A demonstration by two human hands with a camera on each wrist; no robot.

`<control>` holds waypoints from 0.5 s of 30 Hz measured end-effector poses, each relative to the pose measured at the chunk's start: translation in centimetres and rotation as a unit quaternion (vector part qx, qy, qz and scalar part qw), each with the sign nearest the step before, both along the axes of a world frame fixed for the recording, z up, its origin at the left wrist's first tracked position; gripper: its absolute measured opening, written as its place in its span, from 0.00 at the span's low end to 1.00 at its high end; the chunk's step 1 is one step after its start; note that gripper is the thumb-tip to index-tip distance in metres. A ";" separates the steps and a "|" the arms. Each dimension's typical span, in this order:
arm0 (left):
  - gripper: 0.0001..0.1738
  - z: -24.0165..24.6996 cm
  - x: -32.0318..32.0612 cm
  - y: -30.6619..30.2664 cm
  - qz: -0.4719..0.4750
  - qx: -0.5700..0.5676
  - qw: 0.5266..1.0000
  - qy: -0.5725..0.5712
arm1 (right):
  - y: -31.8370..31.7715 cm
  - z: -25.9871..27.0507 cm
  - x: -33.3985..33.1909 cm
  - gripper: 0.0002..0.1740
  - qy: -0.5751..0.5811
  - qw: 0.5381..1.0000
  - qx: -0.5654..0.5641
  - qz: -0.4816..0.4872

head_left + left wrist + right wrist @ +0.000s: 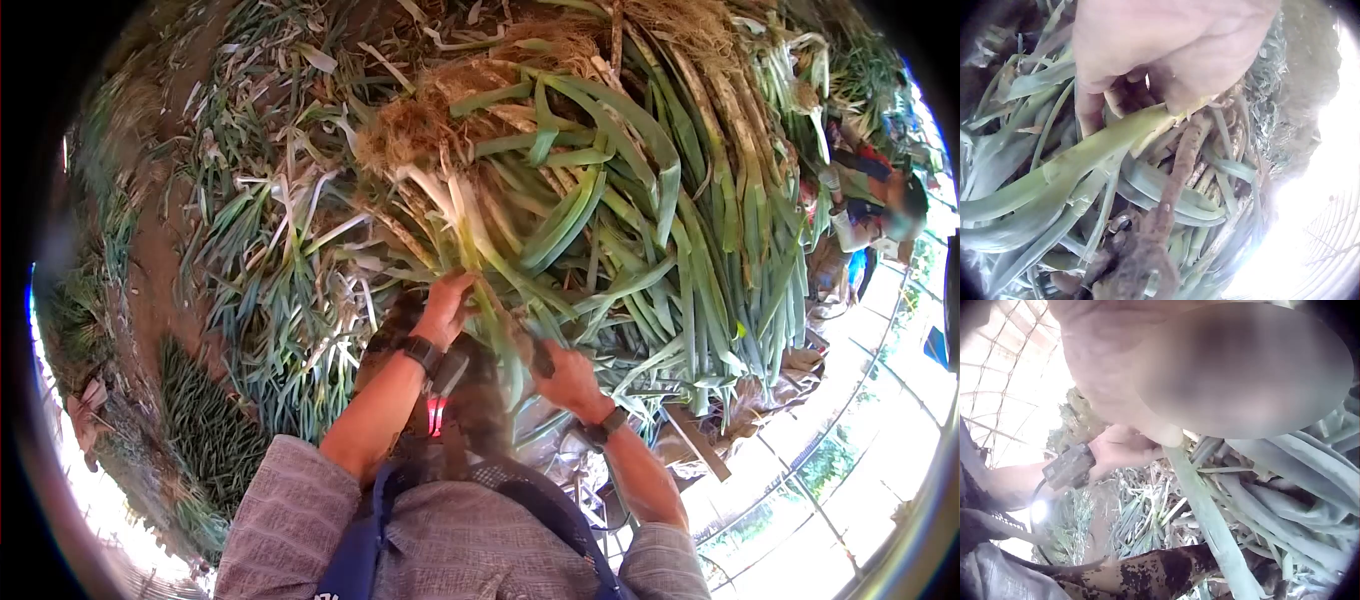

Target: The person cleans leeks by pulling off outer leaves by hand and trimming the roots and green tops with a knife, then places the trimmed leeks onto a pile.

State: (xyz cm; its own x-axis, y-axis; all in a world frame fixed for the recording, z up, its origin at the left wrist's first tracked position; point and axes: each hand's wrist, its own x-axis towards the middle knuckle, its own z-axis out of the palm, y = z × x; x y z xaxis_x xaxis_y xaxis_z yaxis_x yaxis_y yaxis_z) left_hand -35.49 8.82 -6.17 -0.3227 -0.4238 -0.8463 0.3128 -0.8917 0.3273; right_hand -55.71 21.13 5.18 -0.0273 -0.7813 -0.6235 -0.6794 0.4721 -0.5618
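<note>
My left hand [445, 312] grips a leek [462, 215] around its stem, the pale root end pointing up and away from me. The left wrist view has this hand [1166, 50] with curled fingers on the stem, and green leaves [1054, 175] spreading to the left. Just right of it, my right hand [572, 382] holds a dark-handled tool [543, 358]; its far end is blurred beside the leek. Seen from the right wrist, a leek leaf [1207, 519] hangs below the hands, and a blurred oval hides part of that view.
A large heap of leeks [735, 210] with brown roots lies ahead and right. Loose leaves and trimmings [290, 200] cover the left side. Another person [865, 195] is at the far right. A rust-patched bar [1166, 575] crosses the bottom of the right wrist view.
</note>
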 end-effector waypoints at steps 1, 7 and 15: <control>0.14 0.0 0.5 0.1 -0.001 0.002 1.000 -0.001 | 0.2 0.0 0.2 0.19 -0.001 1.000 0.002 -0.001; 0.13 -0.2 1.0 -0.6 0.078 -0.005 0.994 0.081 | 0.9 0.6 -0.1 0.17 0.000 1.000 -0.010 0.027; 0.17 2.6 1.1 -0.6 -0.021 -0.043 0.998 0.052 | -0.5 -0.3 0.9 0.19 0.020 1.000 -0.018 0.003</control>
State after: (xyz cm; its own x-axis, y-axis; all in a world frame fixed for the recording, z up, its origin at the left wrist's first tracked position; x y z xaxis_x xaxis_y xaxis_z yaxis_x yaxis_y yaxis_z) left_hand -34.41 8.22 -3.60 -0.4251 -0.4779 -0.7687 0.3117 -0.8746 0.3714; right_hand -54.79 20.65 4.86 -0.0471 -0.8036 -0.5933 -0.7046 0.4477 -0.5505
